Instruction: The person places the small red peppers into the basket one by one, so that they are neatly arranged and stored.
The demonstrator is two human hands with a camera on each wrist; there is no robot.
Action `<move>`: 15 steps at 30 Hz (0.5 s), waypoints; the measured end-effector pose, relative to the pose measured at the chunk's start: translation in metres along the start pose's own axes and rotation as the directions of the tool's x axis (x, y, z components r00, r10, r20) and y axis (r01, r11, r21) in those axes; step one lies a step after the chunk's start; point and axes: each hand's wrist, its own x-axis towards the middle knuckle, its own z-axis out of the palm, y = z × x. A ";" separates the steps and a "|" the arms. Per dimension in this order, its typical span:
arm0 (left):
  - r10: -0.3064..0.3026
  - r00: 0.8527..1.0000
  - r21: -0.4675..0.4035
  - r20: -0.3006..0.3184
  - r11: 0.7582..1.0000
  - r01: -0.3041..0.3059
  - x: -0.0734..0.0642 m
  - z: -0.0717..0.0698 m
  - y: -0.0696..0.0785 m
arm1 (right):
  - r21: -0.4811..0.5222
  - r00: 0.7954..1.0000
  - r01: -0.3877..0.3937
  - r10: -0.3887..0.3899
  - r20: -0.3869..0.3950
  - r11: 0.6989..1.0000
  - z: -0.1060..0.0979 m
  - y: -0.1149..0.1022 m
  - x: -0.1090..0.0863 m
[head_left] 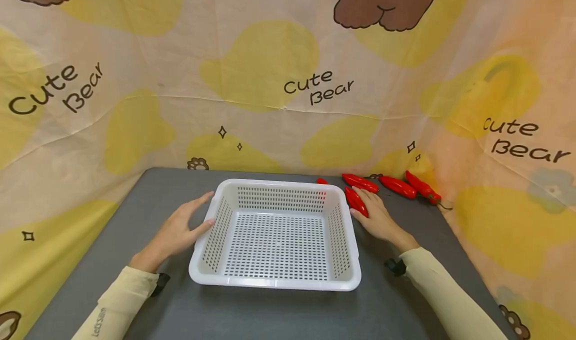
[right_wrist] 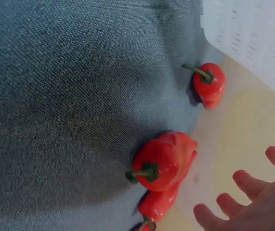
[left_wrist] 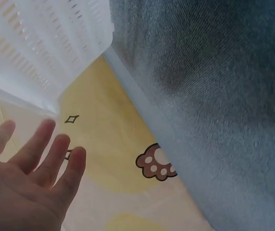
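head view has the white basket (head_left: 274,282) on the grey table (head_left: 279,315) between the hands, long axis left-to-right. hands apart, fingers spread: left hand (head_left: 180,227) nearer, right at its rim; right hand (head_left: 378,220) by a red pepper (head_left: 357,203), contact unclear.

In the head view, the basket (head_left: 274,282) hides most of one pepper (head_left: 321,181), the right hand (head_left: 380,219) covers part of another pepper (head_left: 355,202); both sleeves (head_left: 450,292) run off below. The right-wrist view crops its lowest pepper (right_wrist: 141,228).
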 end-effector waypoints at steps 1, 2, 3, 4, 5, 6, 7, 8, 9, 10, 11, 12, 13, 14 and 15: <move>-0.003 1.000 -0.010 0.004 1.000 0.003 0.000 0.001 -0.001 | 0.012 1.000 0.015 -0.015 0.001 1.000 0.002 0.001 0.002; -0.004 1.000 -0.016 0.009 1.000 0.005 -0.001 0.002 -0.002 | 0.026 1.000 0.028 -0.028 0.005 0.999 0.003 0.002 0.004; -0.003 1.000 -0.019 0.012 1.000 0.004 -0.001 0.003 -0.002 | 0.036 0.999 0.037 -0.037 0.009 0.999 0.005 0.003 0.005; -0.003 1.000 -0.022 0.013 1.000 0.003 -0.001 0.004 -0.003 | 0.046 0.999 0.047 -0.047 0.012 0.998 0.006 0.003 0.007; 0.000 1.000 -0.024 0.013 1.000 0.001 -0.001 0.004 -0.003 | 0.059 0.998 0.056 -0.057 0.014 0.997 0.007 0.004 0.008; 0.004 1.000 -0.027 0.015 1.000 -0.003 -0.001 0.005 -0.003 | 0.071 0.998 0.058 -0.060 0.019 0.996 0.008 0.004 0.010; 0.008 1.000 -0.028 0.014 1.000 -0.007 -0.001 0.005 -0.004 | 0.088 0.998 0.057 -0.059 0.021 0.995 0.009 0.003 0.011; 0.012 1.000 -0.028 0.012 1.000 -0.011 -0.001 0.006 -0.004 | 0.100 0.998 0.057 -0.060 0.022 0.993 0.009 0.003 0.012; 0.015 1.000 -0.029 0.009 0.999 -0.015 -0.001 0.006 -0.003 | 0.109 0.998 0.055 -0.058 0.023 0.992 0.010 0.003 0.014; 0.017 1.000 -0.029 0.007 0.999 -0.017 -0.001 0.006 -0.003 | 0.120 0.998 0.055 -0.058 0.023 0.991 0.011 0.002 0.015; 0.018 1.000 -0.026 0.005 0.999 -0.018 -0.001 0.006 -0.003 | 0.132 0.998 0.052 -0.056 0.025 0.990 0.012 0.002 0.016; 0.019 1.000 -0.024 0.004 1.000 -0.019 -0.001 0.006 -0.003 | 0.135 0.998 0.052 -0.056 0.027 0.989 0.013 0.002 0.018; 0.021 1.000 -0.019 0.003 1.000 -0.020 -0.001 0.006 -0.003 | 0.143 0.998 0.051 -0.056 0.026 0.988 0.014 0.003 0.019; 0.021 1.000 -0.015 0.003 1.000 -0.021 -0.001 0.005 -0.002 | 0.155 0.998 0.053 -0.058 0.027 0.986 0.016 0.003 0.021; 0.020 1.000 -0.013 0.003 1.000 -0.020 -0.002 0.005 -0.002 | 0.172 0.998 0.053 -0.058 0.029 0.984 0.017 0.003 0.022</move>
